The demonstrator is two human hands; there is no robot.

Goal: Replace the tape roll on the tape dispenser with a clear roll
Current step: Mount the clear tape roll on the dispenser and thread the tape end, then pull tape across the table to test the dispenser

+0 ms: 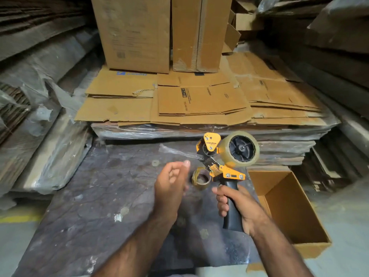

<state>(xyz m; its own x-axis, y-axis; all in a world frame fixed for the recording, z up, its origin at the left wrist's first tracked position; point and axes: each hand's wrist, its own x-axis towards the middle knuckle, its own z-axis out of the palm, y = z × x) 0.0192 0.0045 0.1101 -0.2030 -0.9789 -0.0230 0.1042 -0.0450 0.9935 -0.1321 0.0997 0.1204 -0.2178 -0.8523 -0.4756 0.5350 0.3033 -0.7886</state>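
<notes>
Left hand [171, 182] motion-blurred

Two bare forearms, hairy, no sleeves or gloves

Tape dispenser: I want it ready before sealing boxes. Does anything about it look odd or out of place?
A loose clear tape tail streams left from the tape dispenser, unattached, past its toothed blade. An empty tape core lies on the dark surface beside it. The clear roll itself sits squarely on the hub.
</notes>
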